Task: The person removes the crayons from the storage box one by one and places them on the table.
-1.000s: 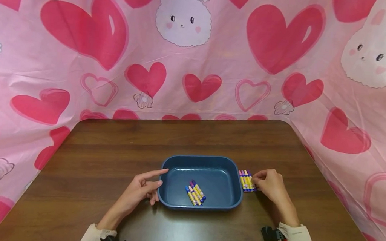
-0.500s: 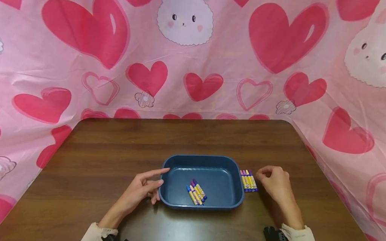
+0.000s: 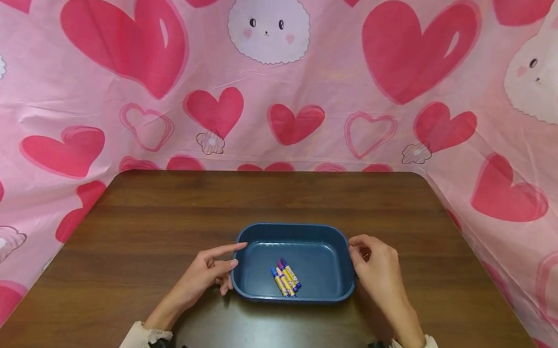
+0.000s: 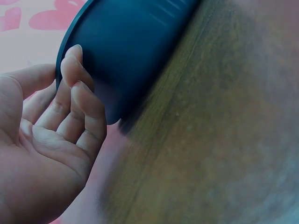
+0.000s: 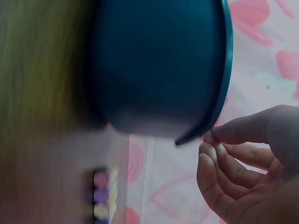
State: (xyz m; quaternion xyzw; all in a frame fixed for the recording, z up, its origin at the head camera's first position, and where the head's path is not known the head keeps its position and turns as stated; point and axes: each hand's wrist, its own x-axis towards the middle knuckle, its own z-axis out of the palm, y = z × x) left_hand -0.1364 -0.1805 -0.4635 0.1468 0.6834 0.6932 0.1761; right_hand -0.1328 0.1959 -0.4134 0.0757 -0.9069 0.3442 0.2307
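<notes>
A dark blue rectangular tray (image 3: 318, 297) stands on the table, with several yellow-wrapped crayons (image 3: 285, 278) lying together inside it. My left hand (image 3: 202, 269) is at the tray's left side, its index finger stretched to the rim and thumb at the wall. At the right end, my right hand (image 3: 380, 266) has its thumb and index tips at or very near the rim, fingers loosely bent; no crayon shows in it. A row of crayons (image 5: 100, 196) lies beside the tray in the right wrist view, blurred; in the head view the right hand hides it.
The brown wooden table (image 3: 267, 195) carries the tray. A pink cloth (image 3: 326, 79) with hearts and rabbits hangs behind and along both sides. Dark wrist cameras sit at both cuffs.
My right hand lifts off the crayon row, then moves left to the tray's right rim, covering the row. The left hand stays at the left rim; the crayons inside lie unchanged.
</notes>
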